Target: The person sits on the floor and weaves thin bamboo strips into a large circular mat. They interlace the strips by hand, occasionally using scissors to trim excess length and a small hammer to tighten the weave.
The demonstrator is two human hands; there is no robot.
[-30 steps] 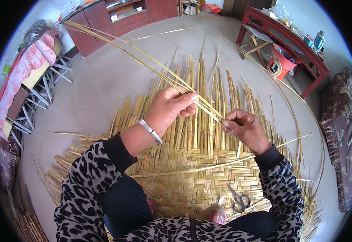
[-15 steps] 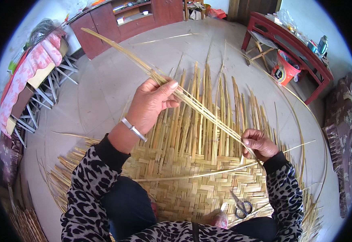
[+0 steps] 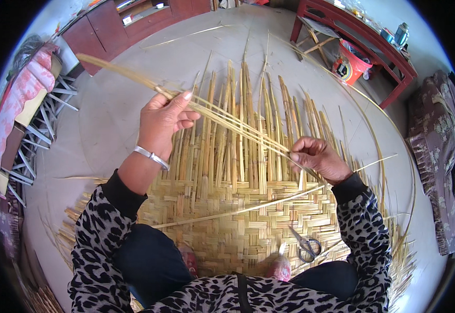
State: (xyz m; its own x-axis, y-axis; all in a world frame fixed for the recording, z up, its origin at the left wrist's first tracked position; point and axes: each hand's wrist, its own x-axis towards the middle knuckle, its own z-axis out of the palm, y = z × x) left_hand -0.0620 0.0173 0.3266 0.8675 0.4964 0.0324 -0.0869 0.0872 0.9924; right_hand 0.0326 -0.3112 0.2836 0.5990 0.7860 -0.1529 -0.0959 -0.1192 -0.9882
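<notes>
A bundle of thin split bamboo strips (image 3: 232, 121) slants across in front of me, high on the left and lower on the right. My left hand (image 3: 166, 116) pinches it between thumb and fingers, with a long tail running past toward the upper left. At the lower end my right hand (image 3: 318, 158) is closed on the same strips, thumb against fingers. Between the hands the strips spread slightly apart. Below lies a woven bamboo mat (image 3: 222, 235), its unwoven ends pointing away from me. One loose strip (image 3: 238, 211) rests across its weave.
Black-handled scissors (image 3: 308, 248) lie on the mat near my right knee. Folding stools (image 3: 42, 128) line the left side. A red table (image 3: 363, 49) with a red bucket (image 3: 350, 65) under it stands far right. Long strips curve over the floor; a red cabinet (image 3: 110, 28) is behind.
My view has shifted, so the room sits further left and higher. Both hands still hold the strips, and these now slope a little less steeply.
</notes>
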